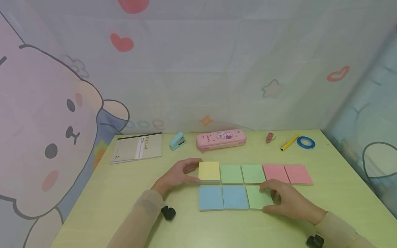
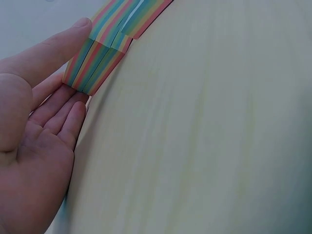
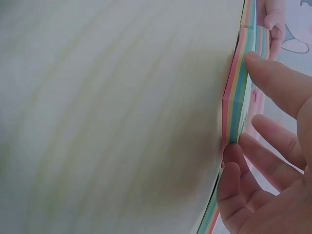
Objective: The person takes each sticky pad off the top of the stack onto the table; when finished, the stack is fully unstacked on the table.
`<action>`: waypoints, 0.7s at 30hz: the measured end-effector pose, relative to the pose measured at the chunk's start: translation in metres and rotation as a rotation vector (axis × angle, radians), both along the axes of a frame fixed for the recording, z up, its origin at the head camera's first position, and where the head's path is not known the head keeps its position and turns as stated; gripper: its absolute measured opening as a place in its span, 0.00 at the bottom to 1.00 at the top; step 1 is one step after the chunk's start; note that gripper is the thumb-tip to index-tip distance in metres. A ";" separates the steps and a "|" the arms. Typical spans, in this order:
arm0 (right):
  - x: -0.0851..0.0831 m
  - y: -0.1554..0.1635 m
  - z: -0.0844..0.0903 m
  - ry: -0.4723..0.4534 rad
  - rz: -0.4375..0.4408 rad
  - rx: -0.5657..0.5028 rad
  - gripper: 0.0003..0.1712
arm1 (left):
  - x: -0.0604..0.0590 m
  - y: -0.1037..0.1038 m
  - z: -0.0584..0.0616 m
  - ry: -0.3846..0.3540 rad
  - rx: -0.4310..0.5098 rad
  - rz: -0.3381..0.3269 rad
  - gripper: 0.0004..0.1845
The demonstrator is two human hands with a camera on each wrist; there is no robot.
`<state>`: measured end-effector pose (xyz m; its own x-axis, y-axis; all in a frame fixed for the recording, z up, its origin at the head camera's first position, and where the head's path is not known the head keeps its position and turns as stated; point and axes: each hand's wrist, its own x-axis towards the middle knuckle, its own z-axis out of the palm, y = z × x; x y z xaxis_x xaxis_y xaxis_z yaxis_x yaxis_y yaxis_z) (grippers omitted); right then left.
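Sticky-note pads with striped edges lie in two rows on the table. My left hand [image 1: 181,175] holds the left side of the yellow sticky-note stack [image 1: 209,171], its thumb at the near corner and fingers at the far one. Striped sides [image 2: 95,66] show in the left wrist view. At the front row's right end, my right hand [image 1: 289,199] pinches the green sticky-note pad [image 1: 257,199] between thumb and fingers; its hand covers the right edge. Beside that pad lie two blue pads [image 1: 211,198]. Behind are two more green pads [image 1: 231,174] and two pink pads [image 1: 298,174].
Along the back of the table [image 1: 102,213] lie a notebook [image 1: 136,148], a light-blue stapler [image 1: 177,141], a pink pencil case [image 1: 221,139], a binder clip [image 1: 270,137], a yellow pen [image 1: 289,142] and a blue tape roll [image 1: 306,142]. A printed cloth hangs behind.
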<state>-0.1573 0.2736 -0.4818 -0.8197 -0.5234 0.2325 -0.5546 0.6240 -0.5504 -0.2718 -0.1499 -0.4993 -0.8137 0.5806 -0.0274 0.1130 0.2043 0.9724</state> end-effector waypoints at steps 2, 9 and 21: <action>0.000 0.000 0.001 -0.002 -0.006 0.013 0.28 | 0.000 0.000 0.000 0.000 0.001 0.001 0.42; -0.002 -0.003 0.012 -0.026 -0.059 0.032 0.27 | 0.001 0.000 0.000 -0.001 -0.003 0.002 0.42; -0.036 -0.059 0.034 -0.044 -0.070 -0.027 0.32 | -0.001 0.001 -0.002 -0.006 -0.008 -0.001 0.42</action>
<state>-0.1938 0.2146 -0.4473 -0.8637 -0.4588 0.2085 -0.4851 0.6447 -0.5907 -0.2729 -0.1493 -0.5010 -0.8131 0.5809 -0.0367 0.1074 0.2116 0.9714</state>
